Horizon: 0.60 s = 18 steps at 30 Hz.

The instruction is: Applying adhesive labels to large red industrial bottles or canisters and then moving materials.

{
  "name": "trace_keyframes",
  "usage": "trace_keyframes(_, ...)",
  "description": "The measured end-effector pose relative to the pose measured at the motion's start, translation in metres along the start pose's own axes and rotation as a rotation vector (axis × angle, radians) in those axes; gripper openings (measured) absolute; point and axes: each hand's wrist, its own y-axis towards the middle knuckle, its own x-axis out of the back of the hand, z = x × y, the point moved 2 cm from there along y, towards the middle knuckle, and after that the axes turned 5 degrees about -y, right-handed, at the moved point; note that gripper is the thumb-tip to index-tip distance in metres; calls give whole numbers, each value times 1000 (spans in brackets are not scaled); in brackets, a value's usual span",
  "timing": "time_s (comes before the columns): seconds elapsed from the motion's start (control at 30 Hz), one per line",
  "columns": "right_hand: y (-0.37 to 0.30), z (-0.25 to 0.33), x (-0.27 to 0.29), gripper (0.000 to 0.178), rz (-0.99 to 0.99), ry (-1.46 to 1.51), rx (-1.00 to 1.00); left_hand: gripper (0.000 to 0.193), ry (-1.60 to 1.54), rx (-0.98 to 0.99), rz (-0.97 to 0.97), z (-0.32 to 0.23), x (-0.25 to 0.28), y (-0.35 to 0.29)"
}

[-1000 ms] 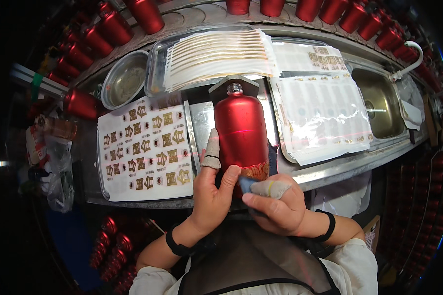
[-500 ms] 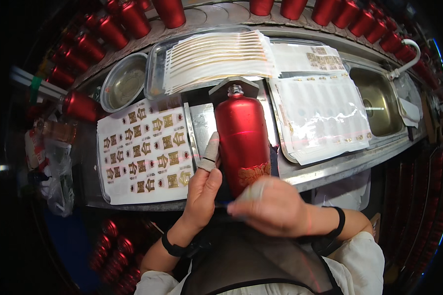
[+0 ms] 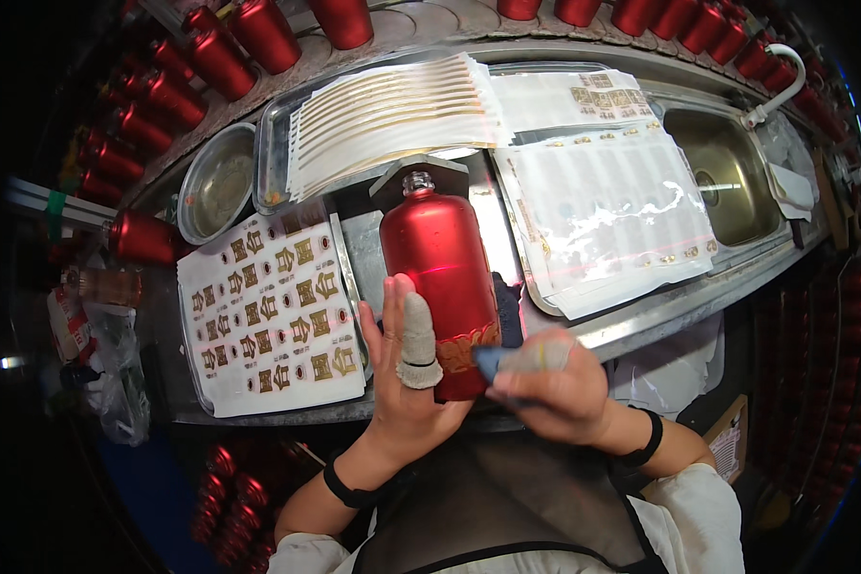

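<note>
Two hands at work and one red bottle point(image 3: 435, 249) between them, lying mid-bench with its clear neck pointing away from the person! The left hand point(image 3: 407, 397) is open, fingers stretched out and a little apart, laid along the bottle's left side near the base, a beige finger cover point(image 3: 418, 335) on one of them right up against the red. Across on the other side, the right hand point(image 3: 560, 387) — a touch blurred — pinches a small blue piece point(image 3: 489, 363) between thumb and covered finger, right by the patterned gold band point(image 3: 469, 350) low on the bottle; whether blue meets gold there, you can't quite tell. Black wristband point(image 3: 646, 440) on each arm. Up at the neck, a grey angled metal rest point(image 3: 440, 177). Now outward: on the left, a white sheet of gold-brown labels point(image 3: 263, 325), and beyond it a round metal bowl point(image 3: 216, 191). Straight ahead, white sheets with gold stripes point(image 3: 392, 115), fanned in overlapping rows! Right side, glossy white sheets point(image 3: 612, 210), then the steel sink point(image 3: 737, 172) with its curved white tap point(image 3: 784, 81). Around the far edge — rows of standing red bottles point(image 3: 263, 38), and a further cluster of red bottles point(image 3: 249, 493) down at lower left.
</note>
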Motion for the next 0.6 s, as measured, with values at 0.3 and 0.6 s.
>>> trace_keyframes(0.3,3,7,16,25,19,366,-364,115,8,253,269,23,14,-9)
trace_keyframes(0.6,-13,-41,-9,12,106,678,-1019,130,-230,296,113,-2,13,1)
